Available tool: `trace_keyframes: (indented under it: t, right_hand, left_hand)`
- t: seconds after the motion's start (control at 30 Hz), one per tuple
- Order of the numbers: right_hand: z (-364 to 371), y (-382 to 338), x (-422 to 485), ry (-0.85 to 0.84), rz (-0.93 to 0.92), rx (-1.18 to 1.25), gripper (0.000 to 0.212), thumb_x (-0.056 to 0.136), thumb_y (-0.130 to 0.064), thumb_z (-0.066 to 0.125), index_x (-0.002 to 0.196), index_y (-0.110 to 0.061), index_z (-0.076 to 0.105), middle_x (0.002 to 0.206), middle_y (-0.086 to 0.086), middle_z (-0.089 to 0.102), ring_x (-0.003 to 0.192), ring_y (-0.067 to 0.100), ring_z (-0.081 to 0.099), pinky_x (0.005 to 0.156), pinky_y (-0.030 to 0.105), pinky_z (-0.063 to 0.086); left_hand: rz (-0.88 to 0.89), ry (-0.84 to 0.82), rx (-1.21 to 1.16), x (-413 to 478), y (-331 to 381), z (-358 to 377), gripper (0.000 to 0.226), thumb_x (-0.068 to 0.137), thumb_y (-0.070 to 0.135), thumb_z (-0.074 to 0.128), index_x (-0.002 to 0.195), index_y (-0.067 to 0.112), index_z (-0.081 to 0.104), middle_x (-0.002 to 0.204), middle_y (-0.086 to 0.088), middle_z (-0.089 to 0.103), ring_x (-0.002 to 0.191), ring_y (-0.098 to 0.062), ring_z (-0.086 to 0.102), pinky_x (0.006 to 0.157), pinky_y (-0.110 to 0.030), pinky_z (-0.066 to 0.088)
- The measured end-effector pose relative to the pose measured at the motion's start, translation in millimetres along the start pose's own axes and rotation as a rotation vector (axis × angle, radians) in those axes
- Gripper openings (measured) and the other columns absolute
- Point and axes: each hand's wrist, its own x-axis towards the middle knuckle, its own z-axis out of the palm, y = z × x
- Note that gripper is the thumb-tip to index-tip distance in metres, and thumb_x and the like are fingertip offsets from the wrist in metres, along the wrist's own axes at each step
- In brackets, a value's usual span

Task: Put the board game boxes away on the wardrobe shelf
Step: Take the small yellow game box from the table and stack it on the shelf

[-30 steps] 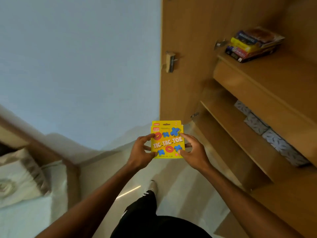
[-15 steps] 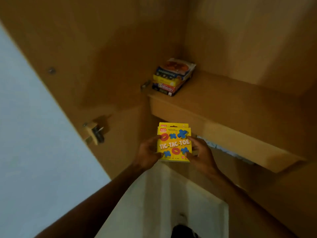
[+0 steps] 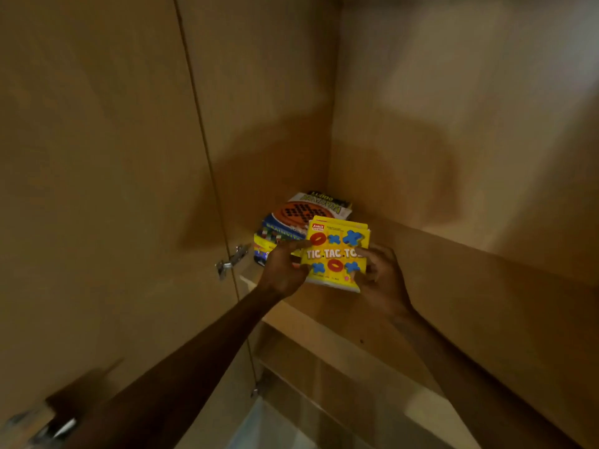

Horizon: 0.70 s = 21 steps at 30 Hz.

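Above the near part of the wooden shelf (image 3: 453,286), a yellow Tic Tac Toe box (image 3: 335,254) is gripped between both hands, its printed face turned up toward the camera and its top edge tilted toward the far corner. The left hand (image 3: 282,270) clasps the box's left edge, thumb laid on the front near the red and blue symbols and fingers curled behind. The right hand (image 3: 381,280) clasps the right edge and lower right corner the same way, thumb on the front covering the last letter of the title. Whether the box's lower edge touches the shelf cannot be told, as the hands hide it. Just beyond the box, to the far left, a stack of board game boxes (image 3: 291,225) lies flat in the corner of the shelf, against the wardrobe's left wall; the held box overlaps the stack's near right part in the view. The top box of the stack shows an orange round board with dark pegs, and blue and yellow boxes sit under it. A metal hinge (image 3: 231,260) sits on the left wall near the stack, beside the open wardrobe door (image 3: 97,189). Both bare forearms reach in from the near edge.
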Motion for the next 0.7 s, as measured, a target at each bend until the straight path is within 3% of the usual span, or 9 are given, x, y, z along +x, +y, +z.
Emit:
trace_keyframes:
  t: [0.13, 0.23, 0.3, 0.37, 0.47, 0.53, 0.6, 0.7]
  right_hand:
    - [7, 8, 51, -0.001, 0.011, -0.028, 0.037, 0.078, -0.005, 0.074, 0.113, -0.016, 0.067, 0.123, -0.005, 0.041, 0.109, 0.019, 0.058, 0.091, 0.033, 0.052]
    - [15, 17, 78, -0.043, -0.005, -0.038, 0.036, 0.078, -0.01, 0.076, 0.112, -0.015, 0.067, 0.12, -0.002, 0.044, 0.102, 0.022, 0.061, 0.09, 0.035, 0.053]
    - [23, 24, 87, -0.103, -0.014, -0.04, 0.037, 0.077, -0.011, 0.077, 0.112, -0.013, 0.068, 0.122, -0.002, 0.044, 0.107, 0.024, 0.06, 0.091, 0.038, 0.053]
    - [33, 30, 95, -0.174, -0.022, -0.045, 0.038, 0.077, -0.009, 0.076, 0.114, -0.01, 0.068, 0.126, -0.001, 0.042, 0.114, 0.024, 0.057, 0.094, 0.041, 0.053]
    - [51, 33, 105, -0.223, -0.034, -0.064, 0.036, 0.083, -0.009, 0.071, 0.119, -0.007, 0.066, 0.133, 0.006, 0.041, 0.124, 0.022, 0.05, 0.1, 0.041, 0.05]
    - [63, 28, 112, -0.223, -0.05, -0.101, 0.034, 0.086, -0.008, 0.067, 0.12, -0.005, 0.066, 0.134, 0.012, 0.041, 0.126, 0.023, 0.048, 0.102, 0.032, 0.046]
    - [75, 24, 122, -0.239, -0.065, -0.13, 0.034, 0.088, -0.006, 0.063, 0.122, -0.003, 0.064, 0.136, 0.014, 0.039, 0.127, 0.026, 0.047, 0.101, 0.03, 0.045]
    - [90, 20, 131, -0.281, -0.066, -0.16, 0.037, 0.092, -0.006, 0.057, 0.128, -0.003, 0.059, 0.143, 0.016, 0.034, 0.134, 0.027, 0.039, 0.106, 0.037, 0.043]
  left_hand:
    - [0.041, 0.022, 0.133, 63, 2, 1, 0.033, 0.085, 0.001, 0.063, 0.115, 0.014, 0.069, 0.121, -0.004, 0.063, 0.095, -0.019, 0.064, 0.073, -0.028, 0.055]
    - [0.008, -0.023, 0.222, 102, -7, -3, 0.028, 0.091, 0.003, 0.056, 0.113, 0.013, 0.07, 0.12, -0.008, 0.067, 0.092, -0.02, 0.066, 0.064, -0.023, 0.055]
    - [-0.007, -0.037, 0.253, 117, -15, -10, 0.026, 0.091, 0.003, 0.056, 0.112, 0.011, 0.07, 0.118, -0.013, 0.068, 0.087, -0.019, 0.066, 0.055, -0.016, 0.05]
    - [0.007, -0.008, 0.281, 128, -21, -17, 0.026, 0.092, 0.003, 0.054, 0.11, 0.011, 0.071, 0.115, -0.014, 0.068, 0.077, -0.018, 0.063, 0.051, -0.017, 0.046]
    - [0.139, 0.051, 0.445, 127, -28, -30, 0.029, 0.089, 0.0, 0.052, 0.108, 0.01, 0.072, 0.118, -0.012, 0.064, 0.097, -0.024, 0.061, 0.073, -0.02, 0.046]
    - [0.228, 0.021, 0.576, 121, -38, -38, 0.037, 0.081, -0.003, 0.054, 0.11, 0.011, 0.071, 0.121, -0.013, 0.063, 0.115, -0.029, 0.055, 0.091, -0.033, 0.047]
    - [0.235, -0.017, 0.655, 115, -46, -47, 0.046, 0.075, 0.0, 0.056, 0.118, 0.013, 0.067, 0.127, -0.013, 0.061, 0.123, -0.032, 0.05, 0.099, -0.041, 0.046]
    - [0.208, -0.046, 0.743, 110, -50, -53, 0.059, 0.074, 0.006, 0.054, 0.133, 0.013, 0.056, 0.139, -0.012, 0.054, 0.131, -0.033, 0.044, 0.106, -0.044, 0.042]
